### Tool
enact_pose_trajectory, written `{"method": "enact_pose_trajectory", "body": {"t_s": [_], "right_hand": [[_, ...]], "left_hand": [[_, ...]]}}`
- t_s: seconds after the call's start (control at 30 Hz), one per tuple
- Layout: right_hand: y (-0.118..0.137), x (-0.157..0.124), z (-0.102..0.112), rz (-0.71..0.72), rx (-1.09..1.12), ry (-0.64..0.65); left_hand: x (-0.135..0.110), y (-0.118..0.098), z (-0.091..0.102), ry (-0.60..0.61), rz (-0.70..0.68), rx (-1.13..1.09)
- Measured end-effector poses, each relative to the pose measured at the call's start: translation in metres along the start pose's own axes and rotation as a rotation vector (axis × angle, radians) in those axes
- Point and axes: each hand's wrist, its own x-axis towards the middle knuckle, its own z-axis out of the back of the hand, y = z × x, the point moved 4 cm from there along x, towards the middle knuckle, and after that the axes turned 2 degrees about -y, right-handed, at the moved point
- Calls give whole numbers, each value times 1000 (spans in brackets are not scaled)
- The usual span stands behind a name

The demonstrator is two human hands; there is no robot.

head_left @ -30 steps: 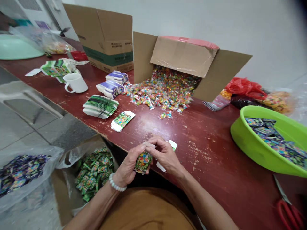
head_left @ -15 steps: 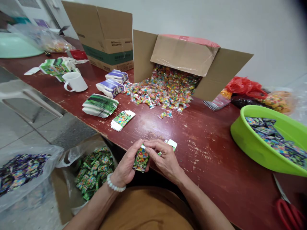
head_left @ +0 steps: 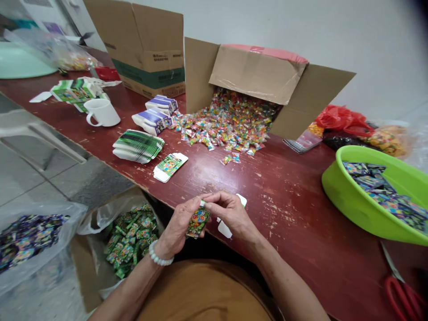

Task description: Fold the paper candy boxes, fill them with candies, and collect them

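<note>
Shifted since a second ago, the right hand (head_left: 232,216) now pinches the top flap of the small green printed cardboard box (head_left: 198,221); the left hand (head_left: 177,227) clamps its body above the near edge of the red wooden table (head_left: 294,209). Probably light and crushable: hold its side edges.

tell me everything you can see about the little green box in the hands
The small box looks like printed cardboard, green with bright cartoon-like colours and a white top edge. It is held roughly upright above the near edge of the table. The left hand cups it from the side; the right hand pinches its top end.
</note>
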Motion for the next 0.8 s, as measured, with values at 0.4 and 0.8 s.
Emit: {"method": "enact_pose_trajectory", "body": {"t_s": [0.4, 0.8], "right_hand": [[14, -15, -11, 614, -514, -1], [8, -23, -25, 671, -1279, 49]], "left_hand": [[2, 5, 3, -158, 179, -265], [11, 8, -4, -152, 137, -406]]}}
